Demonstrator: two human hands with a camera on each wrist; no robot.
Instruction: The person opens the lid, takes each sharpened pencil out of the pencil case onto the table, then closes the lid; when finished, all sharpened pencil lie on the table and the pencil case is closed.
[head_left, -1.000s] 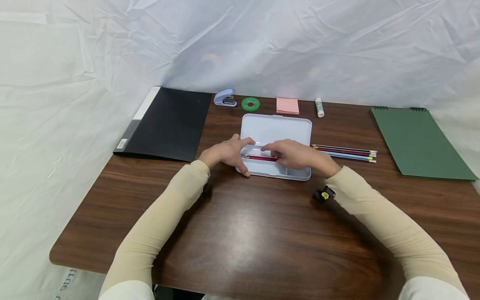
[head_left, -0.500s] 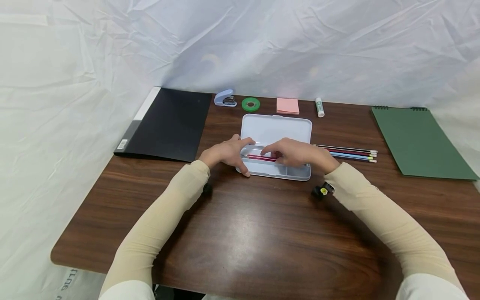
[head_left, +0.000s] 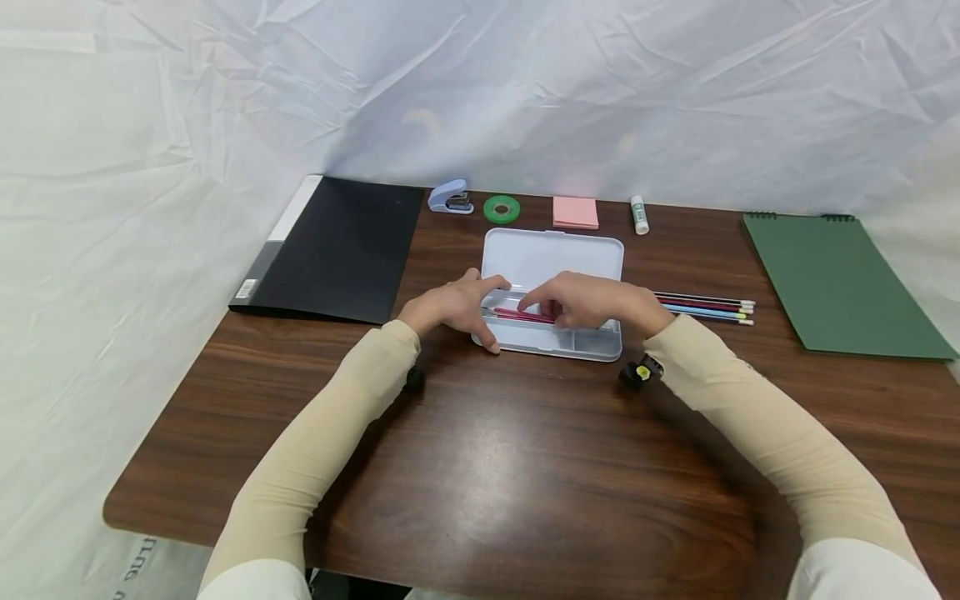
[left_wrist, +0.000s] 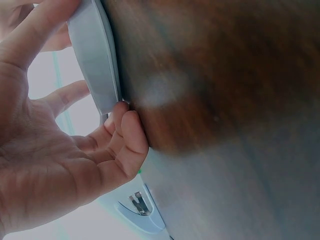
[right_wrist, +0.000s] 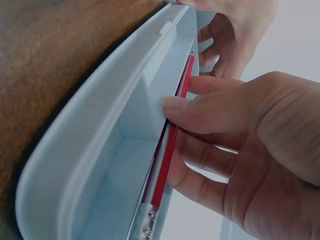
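Note:
A white pencil case (head_left: 525, 337) lies with its lid (head_left: 551, 257) raised at the back. My left hand (head_left: 453, 304) grips the case's left end, thumb at the front edge and index finger by the hinge. In the left wrist view, its other fingers curl against the case wall (left_wrist: 97, 55). Inside the long compartment my right hand (head_left: 588, 298) pinches a red pencil (right_wrist: 164, 175) between thumb and fingers. The pencil's silver ferrule shows at the near end in the right wrist view. A darker red pencil lies right alongside it, partly hidden.
Several pencils (head_left: 705, 308) lie right of the case, partly behind the right wrist. A stapler (head_left: 444, 197), green tape (head_left: 512, 213), pink sticky notes (head_left: 575, 212) and a glue stick (head_left: 639, 215) line the back. A black folder (head_left: 337, 250) lies left, a green spiral pad (head_left: 840, 283) right.
My right hand and forearm have shifted slightly left, with the wrist a little higher in view, uncovering more of the case's right compartment. The left hand and the case have stayed put.

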